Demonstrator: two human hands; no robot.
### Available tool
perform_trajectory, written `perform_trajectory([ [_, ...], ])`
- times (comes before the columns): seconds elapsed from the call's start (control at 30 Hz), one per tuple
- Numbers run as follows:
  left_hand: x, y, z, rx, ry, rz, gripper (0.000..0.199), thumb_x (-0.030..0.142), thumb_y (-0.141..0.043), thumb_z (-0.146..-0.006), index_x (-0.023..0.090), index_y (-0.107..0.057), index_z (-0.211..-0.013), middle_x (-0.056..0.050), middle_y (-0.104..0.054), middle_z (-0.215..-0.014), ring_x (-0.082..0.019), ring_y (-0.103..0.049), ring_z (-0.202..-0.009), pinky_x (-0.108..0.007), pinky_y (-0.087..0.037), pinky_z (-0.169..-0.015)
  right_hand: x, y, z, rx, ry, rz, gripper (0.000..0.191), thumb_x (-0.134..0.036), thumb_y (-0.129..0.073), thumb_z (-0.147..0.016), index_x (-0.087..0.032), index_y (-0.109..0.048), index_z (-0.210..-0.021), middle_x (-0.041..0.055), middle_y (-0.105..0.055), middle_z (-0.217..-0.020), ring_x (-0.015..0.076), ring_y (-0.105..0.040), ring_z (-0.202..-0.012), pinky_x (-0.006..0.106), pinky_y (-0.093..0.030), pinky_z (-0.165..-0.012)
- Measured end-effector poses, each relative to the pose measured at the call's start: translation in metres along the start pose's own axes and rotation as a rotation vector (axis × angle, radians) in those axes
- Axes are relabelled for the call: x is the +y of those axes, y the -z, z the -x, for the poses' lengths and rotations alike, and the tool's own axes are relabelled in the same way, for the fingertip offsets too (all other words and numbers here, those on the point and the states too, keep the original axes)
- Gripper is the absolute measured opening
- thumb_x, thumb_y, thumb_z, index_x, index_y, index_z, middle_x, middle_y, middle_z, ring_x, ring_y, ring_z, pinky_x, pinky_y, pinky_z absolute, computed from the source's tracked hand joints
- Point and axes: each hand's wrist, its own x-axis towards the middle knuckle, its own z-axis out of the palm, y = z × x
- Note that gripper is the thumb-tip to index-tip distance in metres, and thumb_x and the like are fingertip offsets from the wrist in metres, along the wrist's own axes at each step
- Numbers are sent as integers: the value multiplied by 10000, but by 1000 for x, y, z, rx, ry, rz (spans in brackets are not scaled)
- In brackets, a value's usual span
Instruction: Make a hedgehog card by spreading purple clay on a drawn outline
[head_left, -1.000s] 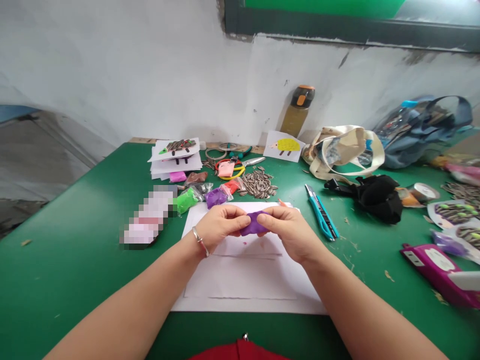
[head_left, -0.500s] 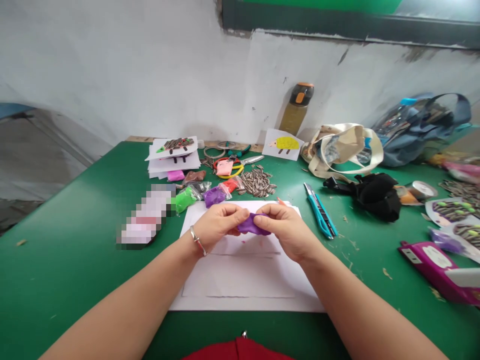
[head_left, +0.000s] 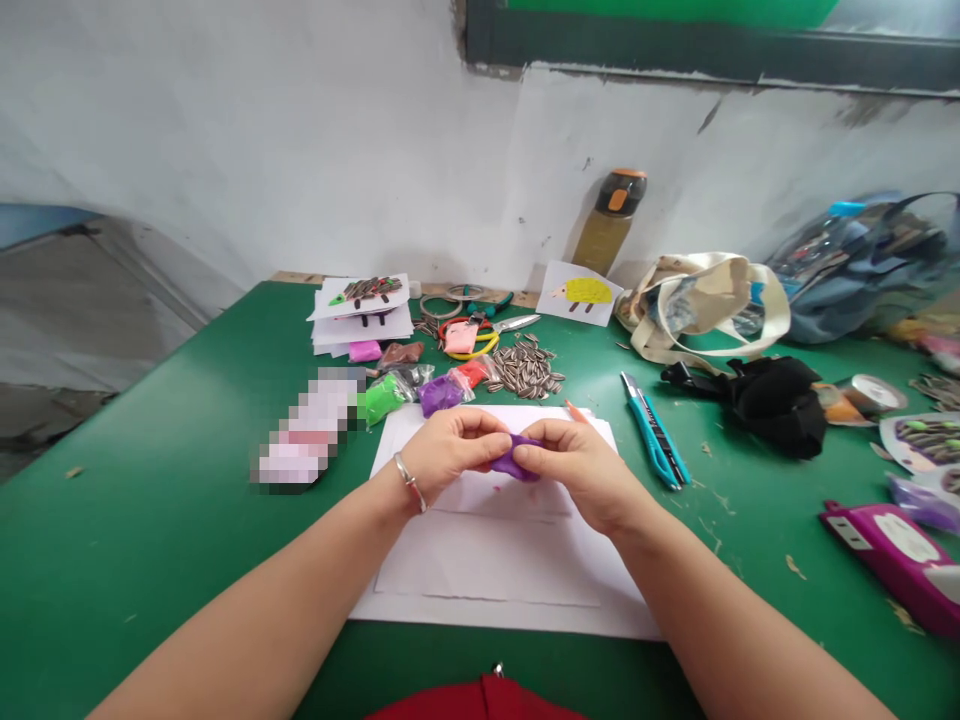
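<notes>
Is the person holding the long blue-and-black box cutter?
No, the left hand and right hand pinch a purple clay-like lump, while the box cutter lies on the green table.

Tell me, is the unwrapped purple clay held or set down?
Held: the purple clay is pinched between the left hand and the right hand, with both thumbs against it.

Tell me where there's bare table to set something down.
The widest mostly bare patch lies between the pixelated item, the table's left edge and the left forearm. A smaller one, with scraps, lies between the blue cutter and magenta device. Beyond the purple lump it's crowded: packets, scissors, seeds.
</notes>
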Motion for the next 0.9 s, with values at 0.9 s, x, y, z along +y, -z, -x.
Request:
perform_trajectory([
  [0.9, 6, -1, 4, -35, -29, -47, 442, 520, -768, -694, 134, -652, -876, -48, -678, -786, -154, -629, -714, -295, -476, -703, -9, -1, 6, -1, 25, 50, 283, -440, -743, -717, -187, -646, -635, 17, -647, -619, 139, -565, -571, 340, -461, -635],
])
